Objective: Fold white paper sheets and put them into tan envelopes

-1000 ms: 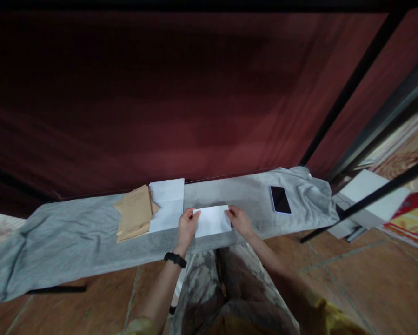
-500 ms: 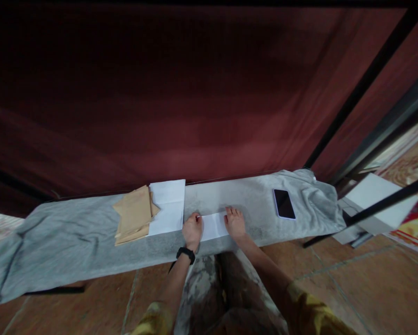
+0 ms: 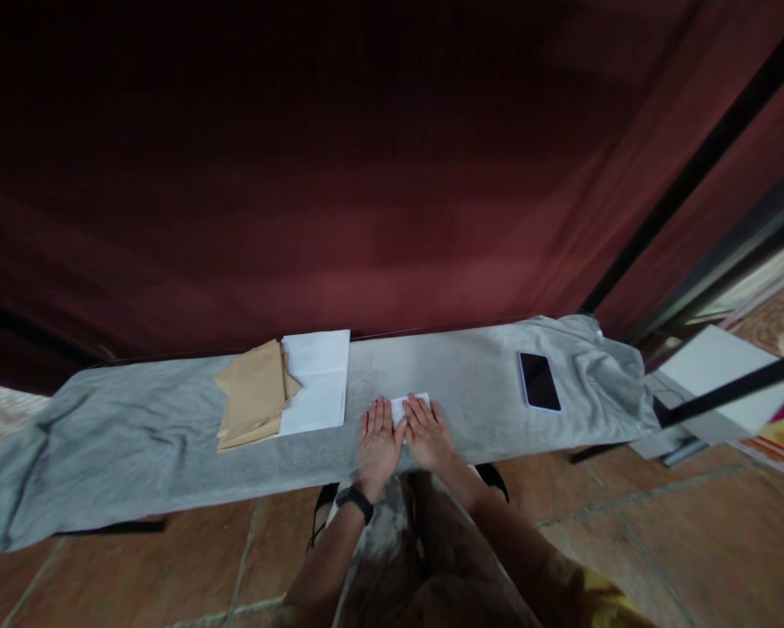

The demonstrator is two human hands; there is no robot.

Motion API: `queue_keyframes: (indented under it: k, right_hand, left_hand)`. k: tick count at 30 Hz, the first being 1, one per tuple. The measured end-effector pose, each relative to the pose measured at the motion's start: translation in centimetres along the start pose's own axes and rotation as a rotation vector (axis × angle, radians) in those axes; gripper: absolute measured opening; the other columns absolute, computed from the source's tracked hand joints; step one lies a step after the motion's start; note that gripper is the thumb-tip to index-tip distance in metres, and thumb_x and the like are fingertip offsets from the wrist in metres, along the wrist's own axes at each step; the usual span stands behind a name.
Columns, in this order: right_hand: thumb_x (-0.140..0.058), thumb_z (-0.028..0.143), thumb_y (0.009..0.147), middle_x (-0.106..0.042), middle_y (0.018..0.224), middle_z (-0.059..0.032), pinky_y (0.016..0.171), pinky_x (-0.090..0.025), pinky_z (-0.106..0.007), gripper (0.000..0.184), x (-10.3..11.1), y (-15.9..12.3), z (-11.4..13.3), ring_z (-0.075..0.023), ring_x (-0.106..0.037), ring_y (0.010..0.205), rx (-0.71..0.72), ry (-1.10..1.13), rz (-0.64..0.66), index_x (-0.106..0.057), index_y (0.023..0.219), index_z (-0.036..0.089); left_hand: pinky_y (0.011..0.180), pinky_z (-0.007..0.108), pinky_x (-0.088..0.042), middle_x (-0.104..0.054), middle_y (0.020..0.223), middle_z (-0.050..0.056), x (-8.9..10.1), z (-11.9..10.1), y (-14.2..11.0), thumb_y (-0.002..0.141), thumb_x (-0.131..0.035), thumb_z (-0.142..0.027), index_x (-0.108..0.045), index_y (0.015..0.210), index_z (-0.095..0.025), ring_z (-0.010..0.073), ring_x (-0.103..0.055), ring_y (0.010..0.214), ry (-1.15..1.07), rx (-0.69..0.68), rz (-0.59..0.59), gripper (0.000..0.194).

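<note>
A small folded sheet of white paper (image 3: pixel 399 410) lies on the grey cloth, mostly covered by my hands. My left hand (image 3: pixel 378 443) is laid flat at its left side, fingers stretched forward. Flat on its right part rests my right hand (image 3: pixel 427 433), fingers also straight, the two thumbs close together. To the left lies a stack of white paper sheets (image 3: pixel 323 379), partly covered by several brown envelopes (image 3: pixel 254 392).
A grey cloth (image 3: pixel 470 384) covers the long narrow bench. On its right part lies a phone (image 3: pixel 539 381). A dark red panel (image 3: pixel 392 227) rises behind the bench. White boxes (image 3: pixel 722 371) stand at the right, beyond a black metal bar.
The white paper has become narrower, folded over. My hands have come together on it, and the left fingers have gone from gripping its edge to lying flat.
</note>
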State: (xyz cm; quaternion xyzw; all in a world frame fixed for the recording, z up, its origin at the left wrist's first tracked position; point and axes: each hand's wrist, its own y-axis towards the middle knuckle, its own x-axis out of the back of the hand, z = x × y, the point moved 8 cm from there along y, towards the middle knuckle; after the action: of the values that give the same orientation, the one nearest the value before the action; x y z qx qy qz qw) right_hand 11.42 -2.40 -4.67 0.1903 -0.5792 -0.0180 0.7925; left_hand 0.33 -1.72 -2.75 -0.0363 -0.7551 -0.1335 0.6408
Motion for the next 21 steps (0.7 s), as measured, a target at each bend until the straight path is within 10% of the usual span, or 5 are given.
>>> queue_keyframes:
  k: [13, 21]
  right_hand:
    - [-0.036, 0.031, 0.105, -0.045, 0.156, -0.0180, 0.122, -0.023, -0.053, 0.053, 1.4, -0.8, -3.1, -0.0306, -0.041, 0.145, -0.192, -0.093, -0.042, -0.043, 0.152, 0.009]
    - [-0.036, 0.033, 0.106, -0.048, 0.156, -0.0101, 0.119, -0.032, -0.051, 0.048, -0.6, 0.6, 3.2, -0.0254, -0.042, 0.145, 0.038, 0.020, 0.012, -0.048, 0.150, 0.022]
  left_hand:
    - [0.123, 0.047, -0.027, -0.041, 0.159, 0.016, 0.6, 1.9, -1.1, 0.103, -0.030, -0.042, -0.037, 0.155, -0.009, 0.0273, -0.032, 0.151, 0.034, 0.038, -0.006, 0.061]
    - [0.124, 0.048, -0.026, -0.035, 0.162, 0.017, 0.3, 2.0, -1.3, 0.099, -0.034, -0.026, -0.034, 0.156, -0.006, 0.0279, -0.027, 0.153, 0.046, 0.006, 0.080, 0.060]
